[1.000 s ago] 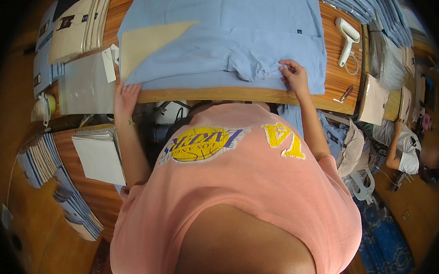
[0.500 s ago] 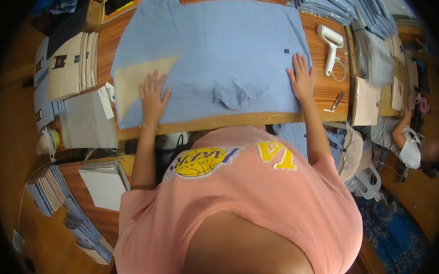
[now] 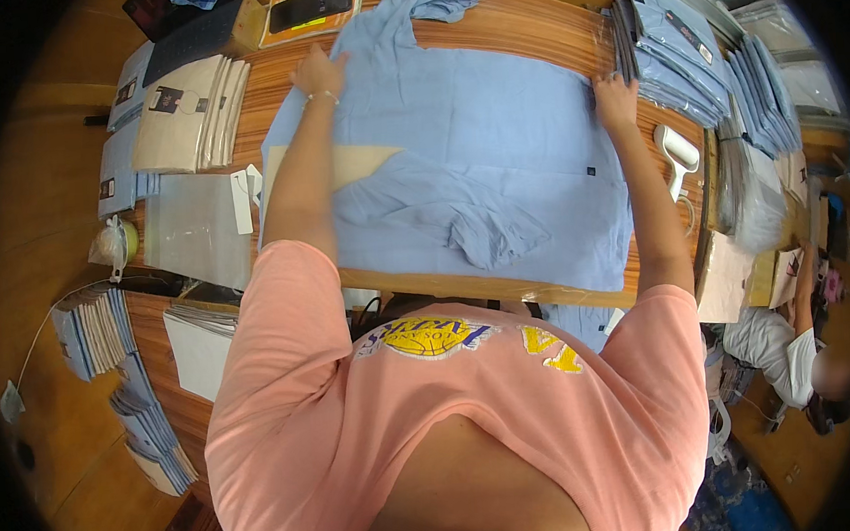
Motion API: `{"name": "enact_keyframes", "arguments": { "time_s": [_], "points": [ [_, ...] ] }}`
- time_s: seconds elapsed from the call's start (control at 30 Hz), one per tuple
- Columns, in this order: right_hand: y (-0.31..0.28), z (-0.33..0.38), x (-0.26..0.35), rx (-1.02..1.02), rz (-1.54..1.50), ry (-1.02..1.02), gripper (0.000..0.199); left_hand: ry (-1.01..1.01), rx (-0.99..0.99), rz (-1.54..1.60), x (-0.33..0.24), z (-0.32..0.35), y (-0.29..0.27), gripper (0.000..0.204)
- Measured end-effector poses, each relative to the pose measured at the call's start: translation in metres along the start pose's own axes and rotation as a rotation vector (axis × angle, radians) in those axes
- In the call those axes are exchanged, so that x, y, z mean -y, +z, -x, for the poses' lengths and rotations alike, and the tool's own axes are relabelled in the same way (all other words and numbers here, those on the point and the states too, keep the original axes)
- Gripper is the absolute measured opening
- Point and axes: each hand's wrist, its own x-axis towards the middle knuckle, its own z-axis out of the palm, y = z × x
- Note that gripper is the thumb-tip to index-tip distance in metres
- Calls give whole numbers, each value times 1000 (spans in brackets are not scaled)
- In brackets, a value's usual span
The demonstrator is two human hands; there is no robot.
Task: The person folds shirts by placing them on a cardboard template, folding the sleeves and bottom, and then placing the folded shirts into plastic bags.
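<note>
A light blue shirt [image 3: 476, 138] lies spread flat on the wooden table [image 3: 518, 30], with a folded sleeve bunched near its front edge. A beige card sheet [image 3: 367, 161] pokes out from under the cloth at the left. My left hand [image 3: 317, 71] presses flat on the shirt's far left part, fingers apart. My right hand [image 3: 614, 94] rests flat on the shirt's far right edge, beside a stack of folded blue shirts [image 3: 669, 56]. Neither hand grips anything.
Beige card stacks [image 3: 191, 114] and clear plastic bags [image 3: 188, 230] lie at the table's left. A white handheld tool [image 3: 677, 156] sits at the right edge. A dark tablet [image 3: 310, 4] lies at the back. More folded shirt piles [image 3: 113, 368] stand lower left. Another person [image 3: 795, 352] sits at the right.
Both hands have slid away from me across the shirt, from its near edge toward its far edge. The view has tilted forward with them.
</note>
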Motion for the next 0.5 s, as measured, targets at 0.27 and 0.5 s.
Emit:
{"name": "enact_keyframes", "arguments": {
  "time_s": [0.27,0.5],
  "points": [
    [-89,120,-65,-218,-398,76,22,126,114,894,72,67,-118,37],
    [-92,290,-31,46,-1001,287,27,2,326,616,181,210,-136,40]
  ]
}}
